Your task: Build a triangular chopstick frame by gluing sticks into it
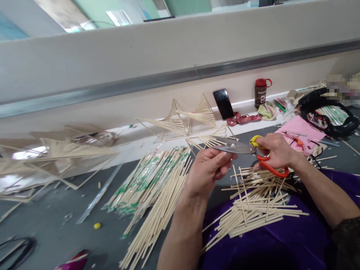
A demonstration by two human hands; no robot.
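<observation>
My right hand (277,150) is wrapped round the handles of a pair of scissors (244,148), one handle loop orange-red and the other wrapped in yellow. Their blades are parted and point left, over my left hand (209,165). That hand is closed in a pinch on a small pale piece (233,145) between the blades, which looks like the end of a wooden stick; my fingers hide the rest. Below both hands, a loose heap of thin wooden sticks (253,213) lies on purple cloth (281,240).
Left of my forearm lie a bundle of sticks (160,221) and plastic-wrapped sticks (149,172) on the grey table (64,240). Stick frameworks (182,125) stand by the wall. Farther back are a phone (223,104), a red-capped bottle (261,93), pink paper (302,129) and a black ring-shaped object (332,131).
</observation>
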